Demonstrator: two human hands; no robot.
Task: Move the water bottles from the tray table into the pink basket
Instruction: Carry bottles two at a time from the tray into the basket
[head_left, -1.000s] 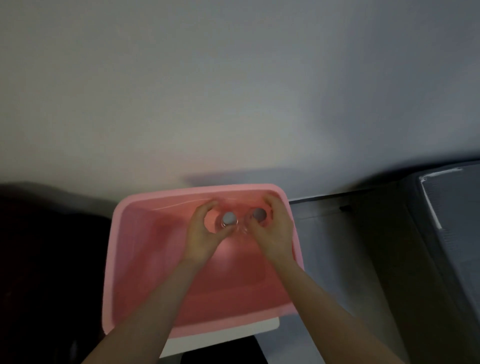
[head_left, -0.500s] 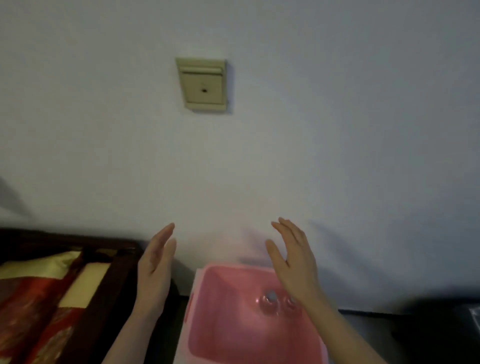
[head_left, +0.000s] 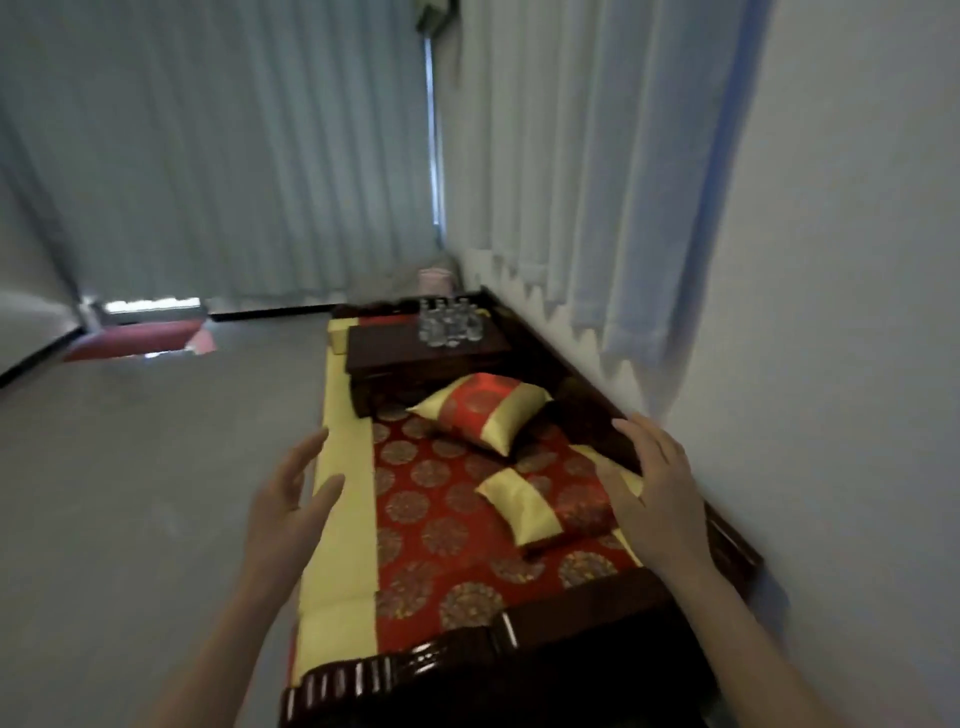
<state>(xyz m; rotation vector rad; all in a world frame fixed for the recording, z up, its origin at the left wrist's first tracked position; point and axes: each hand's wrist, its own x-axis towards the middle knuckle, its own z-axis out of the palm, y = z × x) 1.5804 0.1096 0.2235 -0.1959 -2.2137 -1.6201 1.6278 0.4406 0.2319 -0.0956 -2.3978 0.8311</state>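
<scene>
**Load position.** The bottles (head_left: 451, 325) stand upright in a tight cluster on the far right part of the table (head_left: 410, 348), a low dark piece set across the far end of the bench (head_left: 431, 499). They are clear, caps up, long axes vertical. Their number cannot be told at this range.

**Bearing.** The cluster lies straight ahead along the bench's length, well apart from both hands, with two pillows (head_left: 483, 410) between. It falls between the lines of the two hands, so neither is plainly nearer. The right hand is on the same wall side as the cluster.

**Hands.** The left hand (head_left: 291, 499) is raised over the bench's yellow floor-side edge, palm turned inward, fingers straight and slightly spread, holding nothing. The right hand (head_left: 660, 499) is raised over the dark rail (head_left: 587, 415) on the wall side, palm inward and down, fingers extended, also empty. Whether it touches the rail cannot be told.

**Basket.** Not in view. A small pink object (head_left: 435, 280) sits in the far corner behind the table, too small to identify.

**Assessment.** The step in hand appears to be the approach for a pickup. No reach is possible from here; the person must first close the gap alongside the bench. Upright bottles suit a side grip round the body, one per hand. They are packed closely, so neighbours may be knocked over.
</scene>
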